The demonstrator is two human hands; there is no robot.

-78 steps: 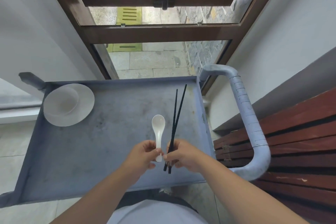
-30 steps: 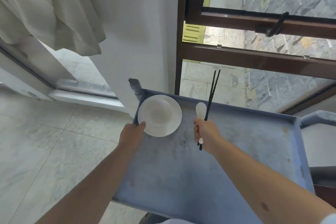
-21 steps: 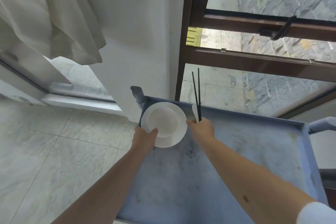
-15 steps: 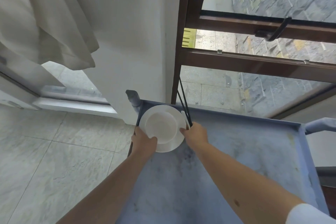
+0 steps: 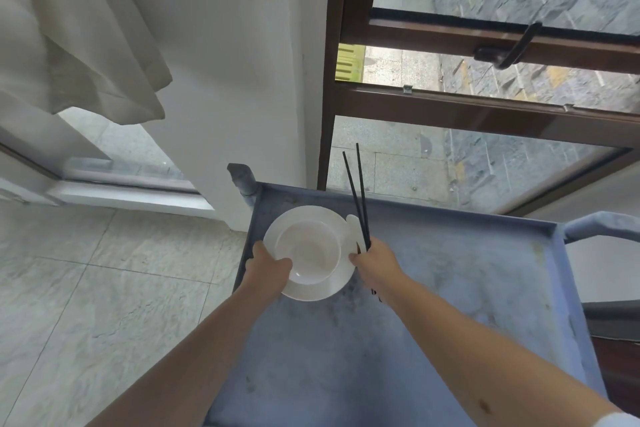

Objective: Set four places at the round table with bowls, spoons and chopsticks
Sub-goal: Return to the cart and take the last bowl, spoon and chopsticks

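Note:
A white bowl [image 5: 308, 251] sits on a white plate [image 5: 313, 291] at the far left corner of the grey cart tray [image 5: 450, 288]. My left hand [image 5: 268, 265] grips the plate's left rim, thumb on the bowl's edge. My right hand [image 5: 375, 262] holds a pair of black chopsticks [image 5: 358, 198] and a white spoon [image 5: 353, 224], both pointing away from me, while its fingertips touch the plate's right rim. Whether the plate is lifted off the tray, I cannot tell.
The cart's grey handle [image 5: 602, 222] curves at the right. A white wall and a brown window frame [image 5: 485, 107] stand just beyond the cart. A pale curtain [image 5: 79, 45] hangs at the upper left over a tiled floor [image 5: 86, 288].
My left hand passed the spoon to the right hand, then moved to the plate's left rim. My right hand, with spoon and chopsticks, came against the plate's right rim.

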